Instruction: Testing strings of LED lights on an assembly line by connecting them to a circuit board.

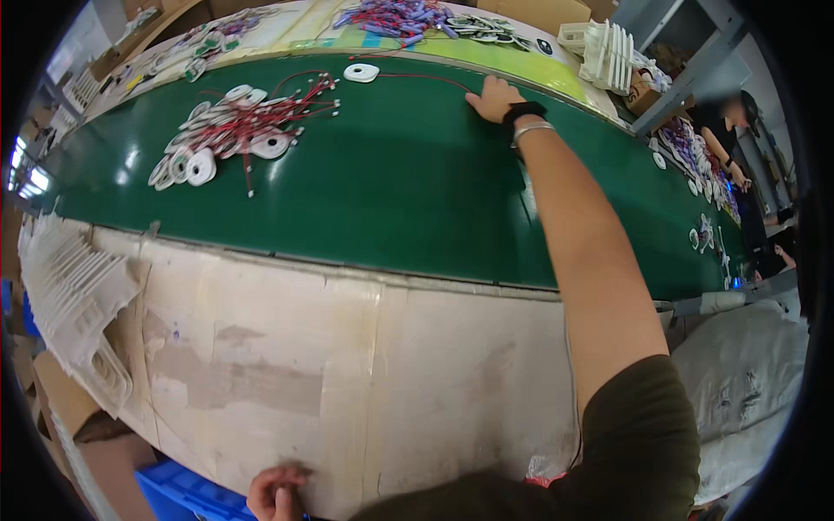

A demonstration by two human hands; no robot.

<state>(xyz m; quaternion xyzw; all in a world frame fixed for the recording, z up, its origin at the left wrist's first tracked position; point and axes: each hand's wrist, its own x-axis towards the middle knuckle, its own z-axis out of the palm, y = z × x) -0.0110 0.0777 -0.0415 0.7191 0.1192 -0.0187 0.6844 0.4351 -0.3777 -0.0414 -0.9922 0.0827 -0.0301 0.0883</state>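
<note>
My right hand reaches across the green conveyor belt to its far side, with thumb and fingers closed on the end of a thin red wire. This wire runs left to a white disc with a dark centre, which lies flat on the belt. Left of the disc is a heap of similar white discs with tangled red wires and small white connectors. My left hand is low over the near edge of the pale worktop, loosely curled with thumb and fingers apart; nothing shows in it.
A taped, stained worktop borders the belt's near side. White plastic racks stand at left, above a blue crate. Purple and red wired parts lie on the far ledge. A co-worker stands at right beside more parts.
</note>
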